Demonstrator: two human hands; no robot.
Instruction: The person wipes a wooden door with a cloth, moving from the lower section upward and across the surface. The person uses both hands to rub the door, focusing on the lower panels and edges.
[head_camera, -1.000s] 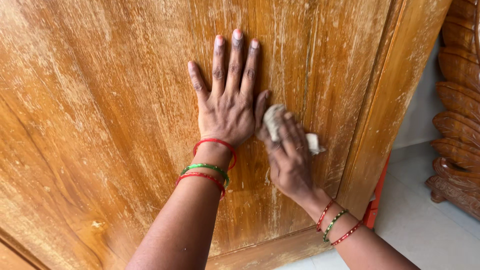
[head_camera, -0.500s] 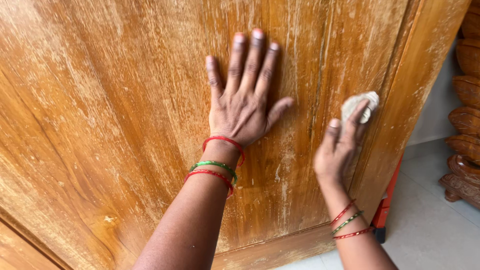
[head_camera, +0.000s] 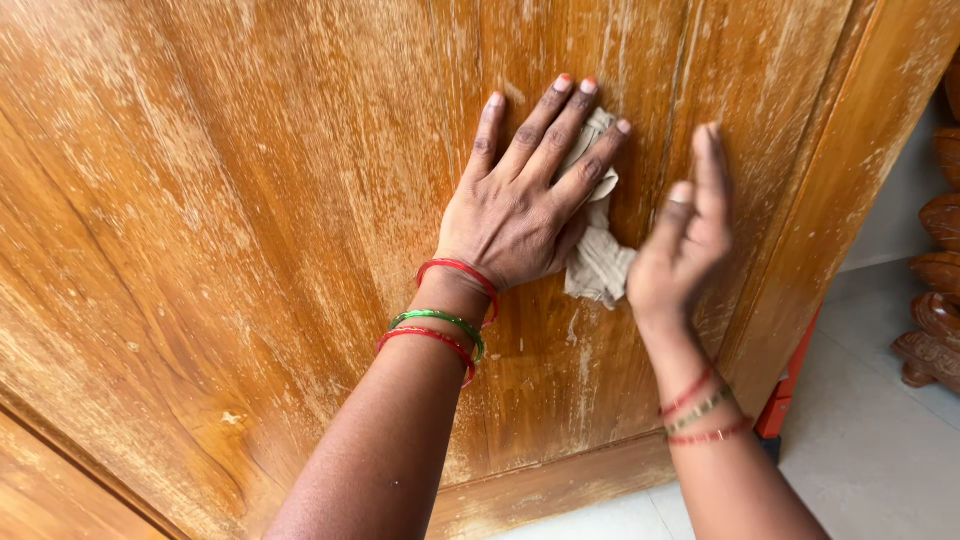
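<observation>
The left hand (head_camera: 520, 205) lies flat against the wooden door panel (head_camera: 250, 220), fingers spread and pointing toward one o'clock, pinning a small beige cloth (head_camera: 598, 255) to the wood. The cloth shows between the fingers and hangs out from under the palm at about four o'clock. It is held by pressure, not by a closed grasp. The right hand (head_camera: 690, 240), at three o'clock from the left, is blurred and open, its fingers raised near the panel groove; whether it touches the cloth's lower edge cannot be told. The cloth looks light, soft and limp, so it would likely bunch and slide easily; a pinch at the loose hanging corner seems the surest hold. Whitish streaks cover the panel.
</observation>
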